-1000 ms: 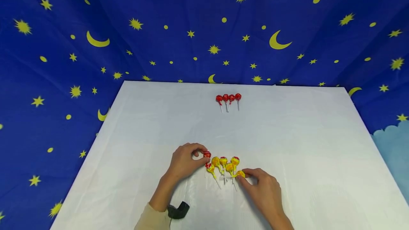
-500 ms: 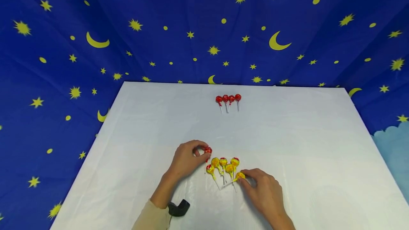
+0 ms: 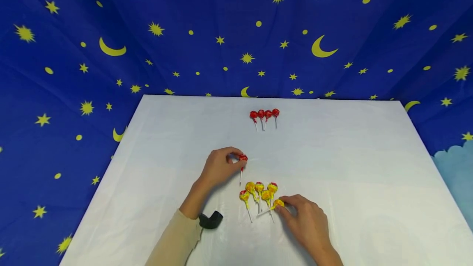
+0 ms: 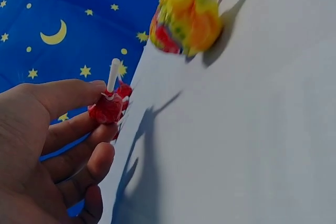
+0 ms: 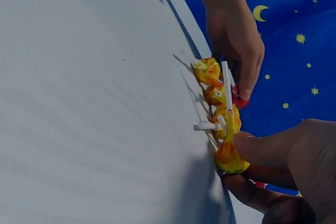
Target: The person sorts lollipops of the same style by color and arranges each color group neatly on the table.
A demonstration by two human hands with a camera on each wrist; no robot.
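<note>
While the right-hand grip (image 3: 306, 225) pinches the wrapped head of a yellow lollipop (image 3: 278, 203) on the near part of a white counter (image 3: 358, 159), its white stick (image 5: 227, 85) slants toward the left edge, seemingly over the sticks of its neighbors. Five more yellow lollipops (image 3: 244, 195) lie loosely fanned just beside it, roughly midway between the left and right edges.

Beyond them, the left-hand grip (image 3: 221, 168) pinches a red lollipop (image 3: 242, 158) by its head, between the yellow group and the far edge; whether it touches the counter cannot be told. Each lollipop looks light, its ball likely hard and unyielding, its glossy wrapper perhaps a little slick and its round shape apt to roll under a loose hold. The surest purchase is probably around the widest part of the ball; the thin stick may swing or bend if taken far from the head.

Near the middle of the far edge, well apart from both far corners, four red lollipops (image 3: 261, 113) lie side by side, heads toward that edge. A dark-blue cloth (image 3: 207, 7) patterned with yellow stars and moons rises behind.
</note>
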